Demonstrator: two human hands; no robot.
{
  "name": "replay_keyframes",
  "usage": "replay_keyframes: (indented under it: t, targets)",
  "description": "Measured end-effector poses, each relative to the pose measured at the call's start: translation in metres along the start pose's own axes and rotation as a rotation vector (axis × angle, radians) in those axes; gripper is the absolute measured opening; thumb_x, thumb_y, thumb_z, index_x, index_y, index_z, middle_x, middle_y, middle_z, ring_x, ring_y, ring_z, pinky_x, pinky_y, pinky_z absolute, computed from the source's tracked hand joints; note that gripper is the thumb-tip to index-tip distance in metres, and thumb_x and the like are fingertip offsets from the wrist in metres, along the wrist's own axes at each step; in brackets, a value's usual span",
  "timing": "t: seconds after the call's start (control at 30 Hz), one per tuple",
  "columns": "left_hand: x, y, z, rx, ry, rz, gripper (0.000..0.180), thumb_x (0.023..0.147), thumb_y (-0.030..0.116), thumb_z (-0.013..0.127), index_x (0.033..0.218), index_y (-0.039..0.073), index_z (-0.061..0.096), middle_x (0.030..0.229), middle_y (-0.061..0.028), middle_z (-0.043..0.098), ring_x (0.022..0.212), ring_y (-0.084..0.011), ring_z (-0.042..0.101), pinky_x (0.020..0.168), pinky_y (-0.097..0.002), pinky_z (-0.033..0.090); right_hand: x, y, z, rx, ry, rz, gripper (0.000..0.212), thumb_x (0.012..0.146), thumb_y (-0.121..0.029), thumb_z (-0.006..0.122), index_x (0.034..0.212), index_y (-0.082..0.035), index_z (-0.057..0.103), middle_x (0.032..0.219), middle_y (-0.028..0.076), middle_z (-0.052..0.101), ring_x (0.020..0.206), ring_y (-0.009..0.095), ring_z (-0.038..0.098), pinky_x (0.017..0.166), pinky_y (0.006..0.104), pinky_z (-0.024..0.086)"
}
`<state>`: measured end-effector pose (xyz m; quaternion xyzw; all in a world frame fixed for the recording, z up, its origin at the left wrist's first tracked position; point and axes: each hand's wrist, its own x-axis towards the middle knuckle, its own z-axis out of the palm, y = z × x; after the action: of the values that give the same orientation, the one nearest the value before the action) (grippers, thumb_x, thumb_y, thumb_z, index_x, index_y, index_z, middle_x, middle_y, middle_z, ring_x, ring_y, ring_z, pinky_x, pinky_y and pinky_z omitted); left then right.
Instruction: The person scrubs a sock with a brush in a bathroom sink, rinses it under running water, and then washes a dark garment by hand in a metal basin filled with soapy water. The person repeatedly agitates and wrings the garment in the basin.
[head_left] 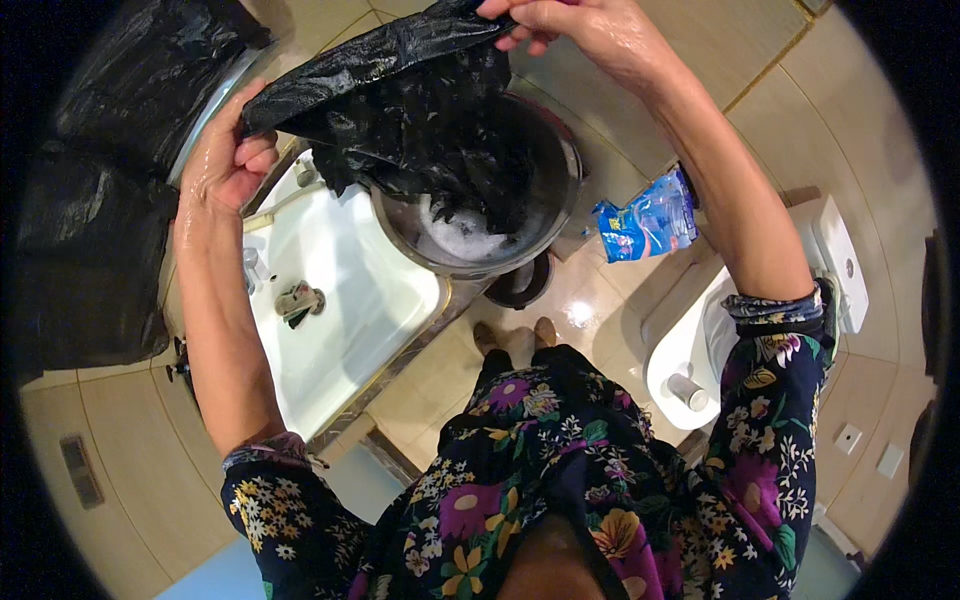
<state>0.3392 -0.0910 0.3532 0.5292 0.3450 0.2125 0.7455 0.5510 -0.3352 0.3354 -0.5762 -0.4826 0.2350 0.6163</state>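
A wet black cloth, perhaps a garment point(420, 110), is stretched between my raised hands, its lower folds hanging into a round basin point(480, 271). My left hand point(225, 165) is closed on the cloth's left end, fingers curled. Up at the far side, my right hand point(570, 30) pinches its other end. Both hands and forearms look wet. White suds point(455, 235) float on the water in the basin, beside the cloth's hanging part. What the cloth's shape is cannot be made out.
Left of the basin is a white sink point(370, 330) with a tap point(298, 300). A blue plastic packet point(650, 220) stands to the right, near a white toilet point(665, 365) bearing a small cylinder point(687, 392). Black sheeting point(90, 220) covers part of the left wall.
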Motion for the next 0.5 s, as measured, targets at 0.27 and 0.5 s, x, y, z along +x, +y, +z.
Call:
replay_keyframes:
  t: [0.27,0.5]
  targets:
    - [0.003,-0.016,-0.011,0.052,-0.262,0.445,0.042,0.082,0.004,0.055,0.123,0.0,0.047,0.084,-0.0011,0.052,0.075,-0.0092,0.051,0.08,-0.027,0.048,0.007,-0.001,0.012,-0.691,0.192,-0.405,0.009,0.078,-0.006,0.058,0.082,0.002,0.06,0.069,0.003,0.06,0.068,0.011,0.056,0.062,0.0264,0.045]
    - [0.005,-0.04,0.014,0.634,-0.17,1.063,0.049,0.075,-0.006,0.059,0.122,0.004,0.049,0.105,-0.0037,0.055,0.093,-0.0126,0.054,0.087,-0.0273,0.044,0.024,-0.008,0.001,-0.309,0.271,-0.052,0.014,0.084,-0.015,0.056,0.078,-0.003,0.055,0.067,-0.002,0.052,0.061,0.008,0.047,0.054,0.024,0.041]
